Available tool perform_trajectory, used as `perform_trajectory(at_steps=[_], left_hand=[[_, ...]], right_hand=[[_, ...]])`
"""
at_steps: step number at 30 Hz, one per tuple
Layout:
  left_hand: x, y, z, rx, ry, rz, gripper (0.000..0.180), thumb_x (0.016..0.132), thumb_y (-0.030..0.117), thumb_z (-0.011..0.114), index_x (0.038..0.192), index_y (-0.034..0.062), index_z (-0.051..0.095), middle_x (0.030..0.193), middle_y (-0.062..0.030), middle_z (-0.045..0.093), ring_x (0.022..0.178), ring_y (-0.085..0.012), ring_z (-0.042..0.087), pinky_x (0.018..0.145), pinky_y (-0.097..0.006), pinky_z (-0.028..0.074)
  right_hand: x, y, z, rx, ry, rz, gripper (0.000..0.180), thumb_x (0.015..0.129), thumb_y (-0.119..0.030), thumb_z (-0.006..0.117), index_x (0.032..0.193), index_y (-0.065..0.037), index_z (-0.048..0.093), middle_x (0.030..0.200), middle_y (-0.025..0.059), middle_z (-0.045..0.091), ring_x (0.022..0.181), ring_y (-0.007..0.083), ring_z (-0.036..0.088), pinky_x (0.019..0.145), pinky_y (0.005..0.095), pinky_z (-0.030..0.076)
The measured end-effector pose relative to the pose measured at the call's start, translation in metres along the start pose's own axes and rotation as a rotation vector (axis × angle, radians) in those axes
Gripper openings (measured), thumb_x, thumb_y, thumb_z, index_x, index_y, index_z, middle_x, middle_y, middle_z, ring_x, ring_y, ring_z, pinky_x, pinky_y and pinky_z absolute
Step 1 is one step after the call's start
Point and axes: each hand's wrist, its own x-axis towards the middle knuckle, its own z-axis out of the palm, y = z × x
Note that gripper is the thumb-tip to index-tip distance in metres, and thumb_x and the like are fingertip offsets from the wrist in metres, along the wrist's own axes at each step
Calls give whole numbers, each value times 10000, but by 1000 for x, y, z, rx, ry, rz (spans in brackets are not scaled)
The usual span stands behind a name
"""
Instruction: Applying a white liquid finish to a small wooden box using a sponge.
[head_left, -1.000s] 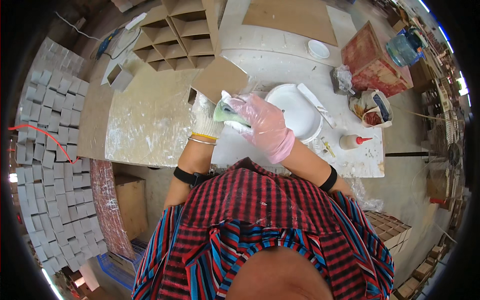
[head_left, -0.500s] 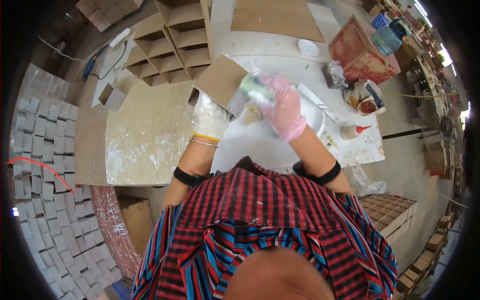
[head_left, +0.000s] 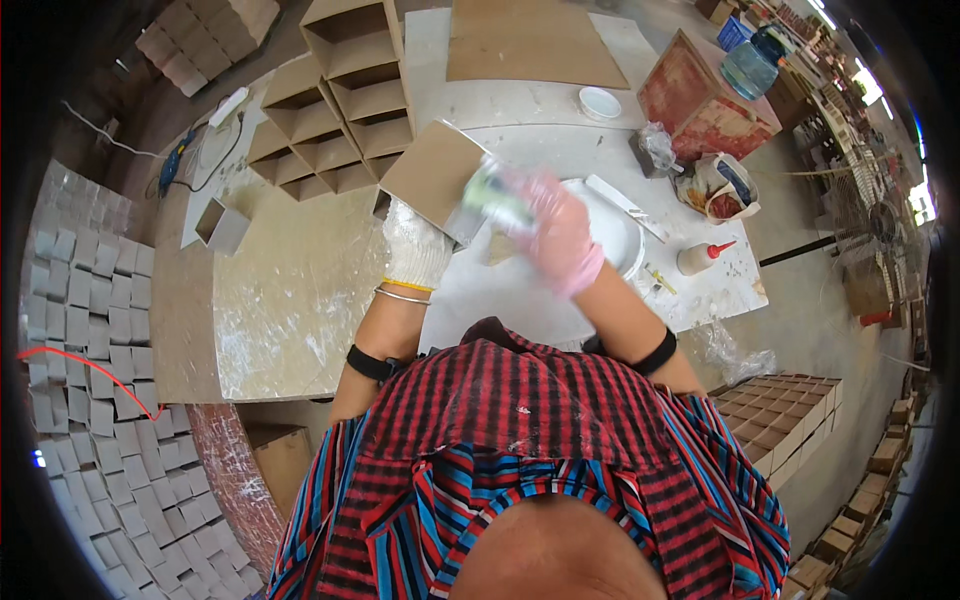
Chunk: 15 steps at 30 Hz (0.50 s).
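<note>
My left hand [head_left: 415, 248], in a white knit glove, is closed on the lower left part of a small cardboard box [head_left: 438, 172] with a brown top face and grey sides. The box is tilted above the table. My right hand [head_left: 560, 230], in a pink plastic glove, grips a pale green and white thing [head_left: 484, 196] against or close to the box's right edge. Motion smears it, so its kind is unclear. Below that wrist lies a round white tray [head_left: 630, 240], partly hidden. A small tan scrap [head_left: 500, 247] rests beside the box.
Cardboard compartment units [head_left: 335, 120] stand at the back left, near a small open grey box [head_left: 220, 225]. To the right are a red-tipped glue bottle [head_left: 698, 258], a white strip [head_left: 622, 205] and a bag [head_left: 718, 188]. A white bowl [head_left: 599, 103] sits farther back.
My right hand has shifted left with the green and white thing, closer over the box's edge. My left hand keeps its hold on the box. The whole view has moved slightly.
</note>
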Motion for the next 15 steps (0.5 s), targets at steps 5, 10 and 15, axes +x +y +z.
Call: perform_trajectory(at_steps=[5, 10, 15], left_hand=[[3, -2, -18, -126, 123, -99, 368, 910, 291, 358, 1184, 55, 429, 1176, -105, 482, 1104, -250, 444, 928, -369, 376], [-13, -4, -17, -94, 94, -163, 393, 912, 315, 363, 1208, 65, 429, 1203, -99, 480, 1124, -248, 437, 954, -368, 361], [-31, 10, 5, 6, 385, -171, 398, 894, 370, 419, 1137, 70, 514, 1113, -103, 556, 1035, -272, 514, 903, -390, 416]], right_hand=[[1, 6, -5, -115, 22, 106, 559, 643, -148, 717, 1168, -136, 525, 905, 99, 559, 804, 287, 578, 684, 339, 489], [-10, 29, -8, 55, 35, 261, 436, 712, -174, 697, 1105, -44, 560, 948, 128, 603, 895, 270, 592, 758, 317, 463], [-27, 86, -41, -116, -133, 653, 435, 757, -257, 644, 1111, -30, 535, 1008, 156, 602, 938, 286, 580, 798, 340, 446]])
